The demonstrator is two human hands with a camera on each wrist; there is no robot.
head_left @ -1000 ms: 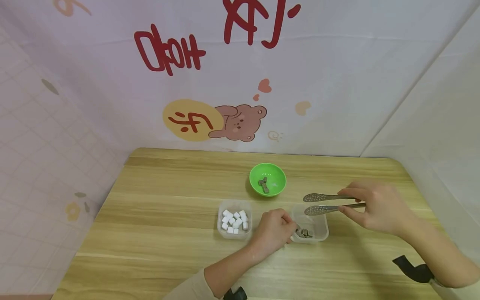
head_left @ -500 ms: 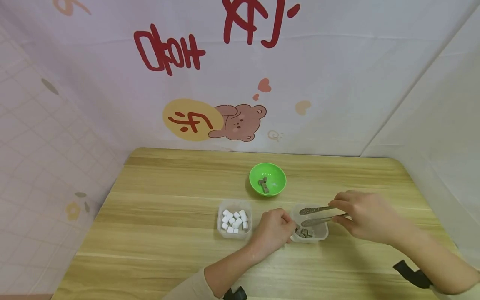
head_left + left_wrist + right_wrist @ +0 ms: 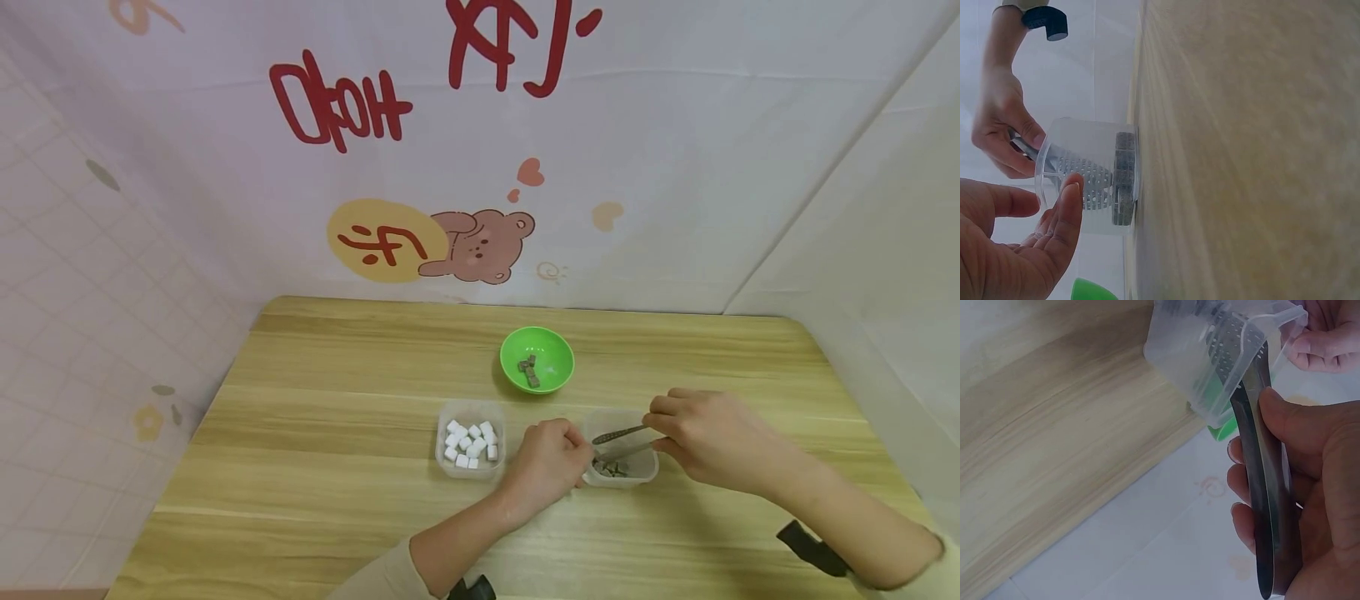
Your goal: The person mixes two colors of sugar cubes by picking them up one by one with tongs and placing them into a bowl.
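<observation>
My left hand point(image 3: 551, 458) pinches the left rim of a clear plastic container point(image 3: 647, 478), thumb on one side of the wall and fingers on the other. Several small grey-brown cubes point(image 3: 1124, 178) lie on that container's floor. My right hand point(image 3: 708, 433) grips metal tongs point(image 3: 1266, 500) from the right. Their perforated tips point(image 3: 1088, 178) are down inside the container, close over the cubes and spread a little apart in the head view. The left hand hides part of the container's left side from the head camera.
A second clear container point(image 3: 442, 468) with several white cubes point(image 3: 471, 443) stands left of the left hand. Behind, a green bowl point(image 3: 557, 363) holds several grey-brown cubes point(image 3: 531, 375). A printed cloth wall point(image 3: 637, 275) rises at the table's point(image 3: 337, 350) back edge.
The right hand has moved left and down with the tongs, from above the container to inside it, and the tong tips stand closer together. The left hand stays at the rim.
</observation>
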